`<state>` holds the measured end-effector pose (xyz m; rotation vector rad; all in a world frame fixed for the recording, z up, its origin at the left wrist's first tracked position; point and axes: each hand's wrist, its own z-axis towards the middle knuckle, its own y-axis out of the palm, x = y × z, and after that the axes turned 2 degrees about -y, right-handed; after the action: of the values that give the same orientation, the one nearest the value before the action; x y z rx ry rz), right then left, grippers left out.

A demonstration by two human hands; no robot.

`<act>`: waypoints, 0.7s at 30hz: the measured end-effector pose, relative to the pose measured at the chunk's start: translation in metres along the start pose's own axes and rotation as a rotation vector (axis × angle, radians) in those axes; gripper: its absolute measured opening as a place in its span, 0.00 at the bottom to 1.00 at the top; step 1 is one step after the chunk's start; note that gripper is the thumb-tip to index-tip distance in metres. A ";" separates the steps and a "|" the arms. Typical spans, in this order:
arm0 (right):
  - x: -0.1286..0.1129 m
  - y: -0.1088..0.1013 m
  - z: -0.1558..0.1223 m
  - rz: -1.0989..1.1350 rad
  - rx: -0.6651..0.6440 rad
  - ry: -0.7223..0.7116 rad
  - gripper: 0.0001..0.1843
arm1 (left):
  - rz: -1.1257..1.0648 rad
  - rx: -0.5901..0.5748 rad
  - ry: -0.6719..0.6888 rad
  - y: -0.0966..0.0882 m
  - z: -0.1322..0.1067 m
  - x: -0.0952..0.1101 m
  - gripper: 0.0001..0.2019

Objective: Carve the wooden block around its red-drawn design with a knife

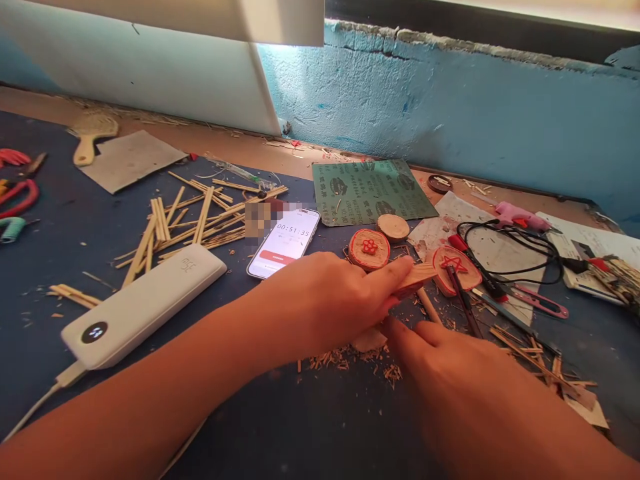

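Two hands in view. Left hand (320, 300) has a closed grip on one flat wooden strip (417, 278), red at its near end, held just above the blue surface (45, 347). Right hand (445, 377) sits just below it, fingers (400, 337) curled; can't tell if that grip holds anything. Strip is right beside three wood slices: one red flower slice (369, 249), one red star slice (456, 269), one plain slice (393, 227). Shavings (350, 363) lie under the hands. I count one phone (286, 243) showing a timer, one white power bank (143, 307), two sandpaper sheets, green (374, 192) and grey (131, 160), one pink glue gun (520, 217), one pile of wooden sticks (200, 223).
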<state>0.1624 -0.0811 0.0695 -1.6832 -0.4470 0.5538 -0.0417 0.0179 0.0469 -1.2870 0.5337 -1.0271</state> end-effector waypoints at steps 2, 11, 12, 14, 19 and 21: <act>0.004 0.001 0.006 0.029 -0.012 -0.004 0.19 | 0.014 -0.003 0.014 0.000 0.000 0.001 0.25; 0.011 0.000 0.008 0.007 -0.014 -0.003 0.11 | 0.107 0.108 0.058 0.000 0.004 0.005 0.24; 0.010 -0.003 0.005 -0.003 -0.026 -0.001 0.12 | 0.060 0.124 0.042 -0.001 0.003 0.003 0.24; 0.010 -0.008 0.000 0.002 -0.036 -0.006 0.14 | -0.073 0.114 -0.024 -0.003 0.002 -0.003 0.23; 0.015 -0.018 -0.009 -0.022 0.007 -0.032 0.18 | -0.409 0.049 -0.212 -0.008 0.002 -0.013 0.26; 0.016 -0.021 -0.009 -0.021 0.012 -0.055 0.20 | -0.481 0.051 -0.213 -0.008 0.003 -0.014 0.26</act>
<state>0.1811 -0.0755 0.0894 -1.6534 -0.4998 0.5879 -0.0482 0.0318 0.0519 -1.4953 0.0295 -1.2667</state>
